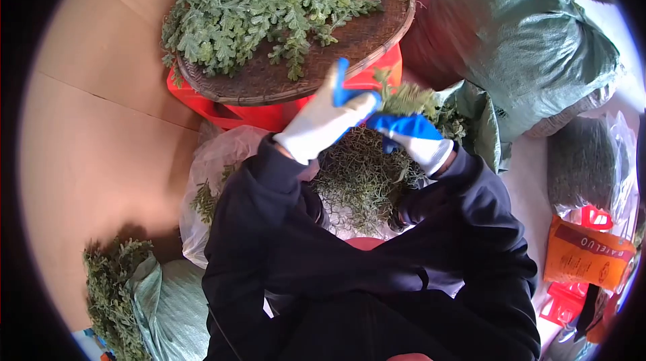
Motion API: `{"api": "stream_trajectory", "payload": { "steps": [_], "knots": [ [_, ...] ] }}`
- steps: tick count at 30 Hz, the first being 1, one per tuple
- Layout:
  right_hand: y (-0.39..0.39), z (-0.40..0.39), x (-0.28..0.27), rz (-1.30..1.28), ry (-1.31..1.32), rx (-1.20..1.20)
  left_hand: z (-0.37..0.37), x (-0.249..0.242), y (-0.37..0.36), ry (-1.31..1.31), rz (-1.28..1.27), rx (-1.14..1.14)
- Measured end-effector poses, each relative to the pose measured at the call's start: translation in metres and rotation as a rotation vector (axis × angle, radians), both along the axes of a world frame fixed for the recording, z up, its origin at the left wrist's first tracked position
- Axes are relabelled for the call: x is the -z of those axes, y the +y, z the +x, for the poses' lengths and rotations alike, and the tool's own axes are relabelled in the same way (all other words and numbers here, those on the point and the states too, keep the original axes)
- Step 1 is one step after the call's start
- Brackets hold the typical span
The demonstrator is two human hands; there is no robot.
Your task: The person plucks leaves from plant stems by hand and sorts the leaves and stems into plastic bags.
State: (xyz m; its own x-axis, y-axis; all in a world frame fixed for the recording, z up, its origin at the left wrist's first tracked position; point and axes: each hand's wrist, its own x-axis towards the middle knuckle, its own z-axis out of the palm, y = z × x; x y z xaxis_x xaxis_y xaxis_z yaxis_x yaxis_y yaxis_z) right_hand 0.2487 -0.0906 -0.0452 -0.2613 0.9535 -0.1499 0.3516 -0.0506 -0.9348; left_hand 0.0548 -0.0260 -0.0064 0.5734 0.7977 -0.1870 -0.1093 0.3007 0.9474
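Both gloved hands meet above the lap. The right hand (416, 137) has its grip closed on a leafy sprig (407, 98), blue fingertips pinched at its base. The left hand (330, 117) touches the same sprig from the other side, fingers fairly straight; whether its grip really clamps the stem I cannot tell, since the right glove covers the spot. Directly beneath lies a heap of stripped stems (363, 179) in a clear plastic bag (215, 166). Beyond the hands, a woven tray (377, 31) carries fresh green sprigs (256, 4). Green sacks (525, 31) crowd the right side.
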Motion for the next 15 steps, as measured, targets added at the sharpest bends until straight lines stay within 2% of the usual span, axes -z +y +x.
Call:
{"api": "stream_trajectory", "payload": {
  "steps": [1,2,3,4,5,6,7,8,9,10,11,12,13,14,15],
  "knots": [
    [0.0,0.001,0.002,0.086,-0.119,-0.197,0.006,0.0,-0.006,0.005,0.003,0.097],
    [0.008,-0.003,0.027,0.02,0.084,-0.249,0.013,0.0,-0.014,0.01,0.005,0.195],
    [0.006,-0.01,0.034,0.2,0.087,-0.248,0.024,0.011,-0.026,-0.158,-0.016,0.073],
    [0.0,-0.019,0.04,0.381,0.09,-0.245,0.026,0.027,-0.014,-0.109,0.186,-0.041],
    [-0.005,-0.03,0.027,0.24,0.199,-0.156,0.028,0.043,-0.002,-0.033,0.38,-0.173],
    [-0.01,-0.042,0.014,0.109,0.318,-0.053,0.029,0.022,0.002,-0.067,0.199,-0.324],
    [-0.012,-0.042,0.008,0.079,0.348,-0.116,0.024,0.014,0.009,-0.149,0.107,-0.427],
    [-0.012,-0.043,0.005,0.059,0.383,-0.176,0.023,0.006,0.0,-0.272,0.124,-0.556],
    [-0.018,-0.05,0.003,0.067,0.409,-0.195,0.018,0.003,0.004,-0.25,0.308,-0.667],
    [-0.031,-0.044,0.024,0.296,0.262,-0.444,-0.009,0.003,0.037,-0.778,0.102,-0.808],
    [-0.055,-0.05,0.025,0.254,-0.068,-0.555,-0.052,-0.019,0.062,-0.218,0.096,-1.073],
    [-0.08,-0.055,0.027,0.246,-0.402,-0.709,-0.097,-0.03,0.09,-0.271,0.093,-1.299],
    [-0.09,-0.055,0.03,0.076,-0.509,-0.561,-0.148,-0.025,0.101,-0.199,0.335,-1.32],
    [-0.089,-0.044,0.045,0.051,-0.623,-0.483,-0.195,-0.007,0.103,-0.11,0.565,-1.343],
    [-0.068,-0.037,0.018,-0.069,-0.756,-0.476,-0.234,0.014,0.093,-0.009,0.579,-1.282]
  ]
}}
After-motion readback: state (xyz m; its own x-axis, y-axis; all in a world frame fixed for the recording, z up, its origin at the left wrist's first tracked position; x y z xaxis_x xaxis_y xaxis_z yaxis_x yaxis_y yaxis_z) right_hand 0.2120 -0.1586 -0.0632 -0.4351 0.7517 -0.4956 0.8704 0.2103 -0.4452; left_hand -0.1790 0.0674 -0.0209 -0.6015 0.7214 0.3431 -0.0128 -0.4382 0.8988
